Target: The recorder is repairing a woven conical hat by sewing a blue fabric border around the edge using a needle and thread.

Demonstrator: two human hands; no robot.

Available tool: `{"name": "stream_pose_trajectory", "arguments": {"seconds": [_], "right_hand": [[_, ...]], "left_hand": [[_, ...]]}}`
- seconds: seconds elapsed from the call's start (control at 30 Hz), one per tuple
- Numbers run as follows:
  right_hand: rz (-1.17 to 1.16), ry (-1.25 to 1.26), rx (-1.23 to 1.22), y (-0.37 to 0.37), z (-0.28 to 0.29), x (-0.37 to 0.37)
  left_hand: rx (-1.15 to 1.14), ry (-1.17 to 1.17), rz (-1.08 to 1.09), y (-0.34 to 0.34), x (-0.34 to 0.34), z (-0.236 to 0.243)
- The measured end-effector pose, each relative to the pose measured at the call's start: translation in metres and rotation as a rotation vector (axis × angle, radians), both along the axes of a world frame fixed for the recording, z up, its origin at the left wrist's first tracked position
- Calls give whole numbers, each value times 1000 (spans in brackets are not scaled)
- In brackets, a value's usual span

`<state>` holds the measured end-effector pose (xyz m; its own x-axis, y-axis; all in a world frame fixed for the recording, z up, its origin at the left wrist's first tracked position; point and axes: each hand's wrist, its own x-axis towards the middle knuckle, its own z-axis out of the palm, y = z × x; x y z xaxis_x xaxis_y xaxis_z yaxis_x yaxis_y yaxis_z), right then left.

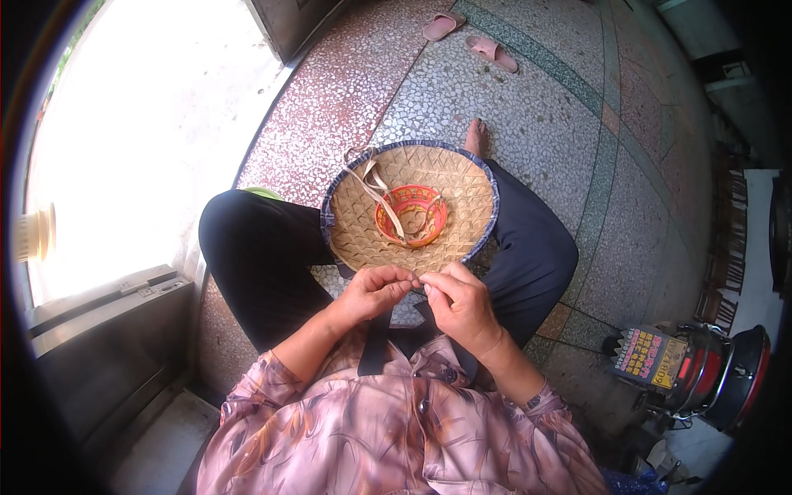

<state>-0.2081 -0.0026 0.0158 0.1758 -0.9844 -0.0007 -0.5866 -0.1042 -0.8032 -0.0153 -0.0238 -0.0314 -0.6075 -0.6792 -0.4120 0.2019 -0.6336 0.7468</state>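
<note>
An upturned woven straw hat (355, 214) with a blue patterned rim rests across my dark-trousered legs. Its inner band (440, 216) is red-orange, and pale straps (371, 186) lie over it. Just below the hat's near rim, my left hand (375, 293) and my right hand (462, 305) meet with fingertips pinched together. Whatever they hold, if anything, is too small to make out. Dark fabric bands (375, 342) hang beneath my hands in my lap.
A bright doorway (124, 124) with a metal frame (107, 318) is at left. Pink slippers (491, 51) lie on the terrazzo floor (528, 124) beyond my bare foot (475, 136). A two-wheeler's rear (701, 379) stands at right. A green object (266, 192) shows behind my left knee.
</note>
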Motion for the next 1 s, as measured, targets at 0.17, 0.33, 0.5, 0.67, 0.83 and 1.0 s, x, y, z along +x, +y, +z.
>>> {"name": "stream_pose_trajectory", "arguments": {"seconds": [0.17, 0.33, 0.5, 0.67, 0.83, 1.0], "right_hand": [[-10, -3, 1, 0, -2, 1], [-11, 2, 2, 0, -1, 1], [5, 19, -21, -1, 3, 1], [8, 27, -25, -1, 3, 1], [-11, 9, -5, -1, 0, 3], [18, 22, 5, -7, 0, 3]], "left_hand": [[-29, -1, -10, 0, 0, -1], [-24, -21, -12, 0, -1, 1], [-13, -23, -14, -1, 0, 4], [-11, -19, -7, 0, 0, 4], [-6, -9, -19, -1, 0, 5], [-10, -6, -41, 1, 2, -3]]}}
